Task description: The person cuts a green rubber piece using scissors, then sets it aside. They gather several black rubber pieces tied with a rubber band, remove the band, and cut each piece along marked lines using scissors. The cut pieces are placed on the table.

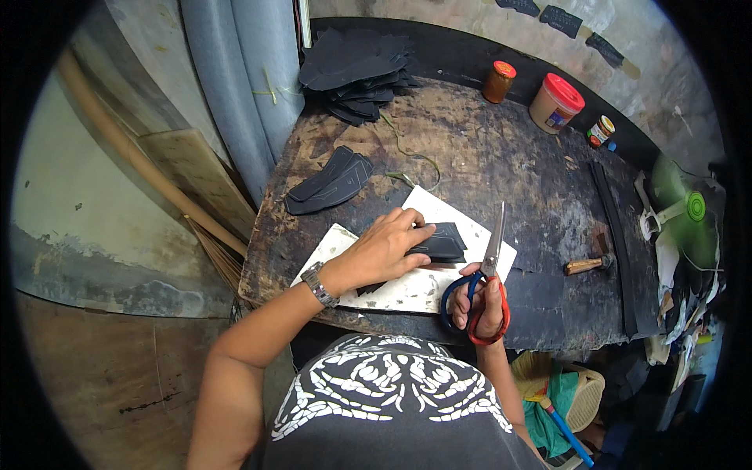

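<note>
My left hand [385,251] lies palm down on a black cut piece of material [444,242], pressing it onto a white slab [423,286] on the dark worktable [501,157]. A metal watch sits on that wrist. My right hand [479,307] grips a pair of scissors [489,270] by the red and blue handle loops. The blades are closed and point up and away, just right of the black piece, and they do not touch it.
A stack of black cut pieces [356,66] sits at the table's far left, with two more pieces [329,184] nearer. Jars [556,102] stand at the back, a hammer [589,265] and a long black strip [615,235] lie at right. A green fan [689,211] stands beyond.
</note>
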